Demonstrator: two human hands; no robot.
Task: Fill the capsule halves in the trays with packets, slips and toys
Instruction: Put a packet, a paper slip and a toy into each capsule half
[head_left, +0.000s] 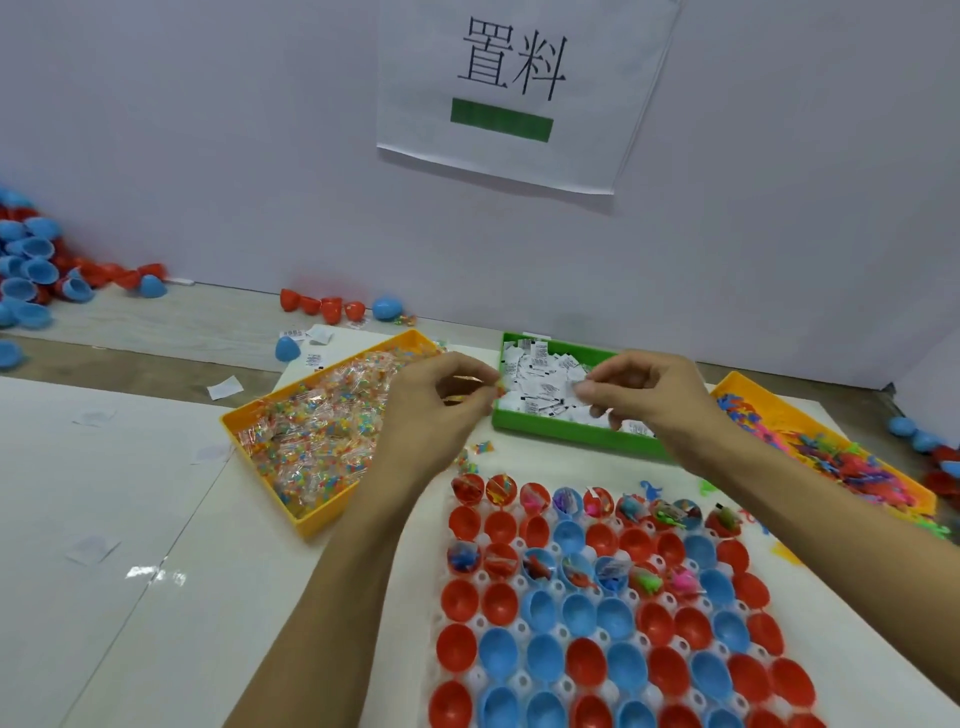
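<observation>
In the tray (470, 675), rows 1 and 3 hold fillings, the rest lie bare; beyond it, left grip (447, 395) pinches a packet (460, 388), right grip (641, 387) a slip (583, 385).

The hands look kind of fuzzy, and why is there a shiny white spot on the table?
Head view: the left hand and right hand are softly smeared, likely motion blur, so what they pinch is unclear; the shiny spot is glare on the white table; the wide lens bends the table edges; the sign stays sharp.

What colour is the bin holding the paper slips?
Green bin, seen in the head view.
</observation>
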